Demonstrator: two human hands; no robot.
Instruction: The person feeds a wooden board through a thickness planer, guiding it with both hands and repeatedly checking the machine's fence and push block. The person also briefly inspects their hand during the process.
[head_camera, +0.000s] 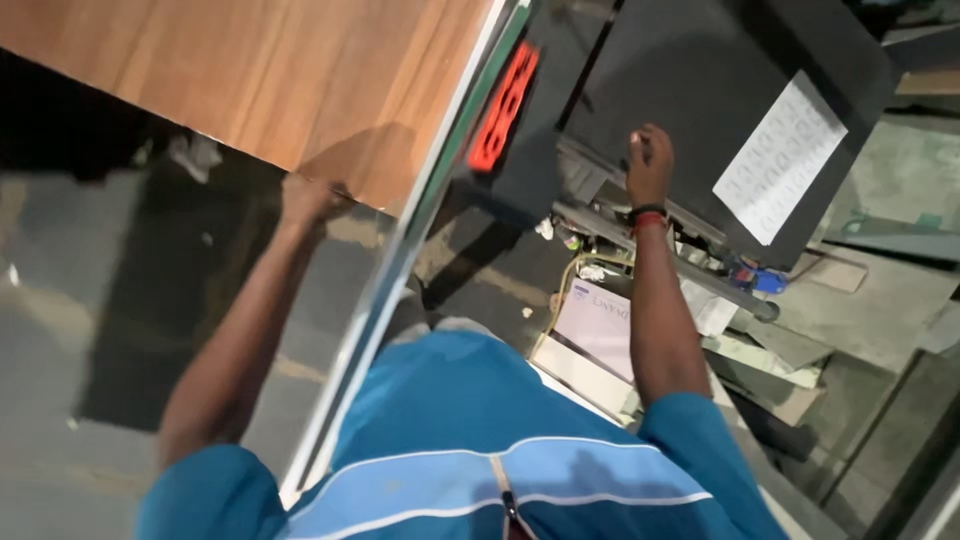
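A: Left hand (308, 197) is closed on the near edge of the flat brown wood-grain laminate board (250, 80). The board lies level, upper left, beside the long silver metal rail (400, 260) that runs diagonally past the person's hip.

B: Right hand?

A: Right hand (648, 160) is curled into a loose fist, pressed to the dark grey machine panel (700, 90). Can't tell whether it's gripping anything. Red and black bands on that wrist. A white printed sheet (782, 158) is stuck to the panel further right, well apart from the hand.

B: Risks?

A: My read: one-handed edge grip on a wide board, so it could tilt or slip off the rail if weight shifts. Fingers sit at the board edge near the rail, a pinch point. Floor under the right arm is littered with cardboard boxes (600, 325) and offcuts, a trip hazard if the person steps sideways.

B: The red display (503, 108)?

A: Lit, blurred.
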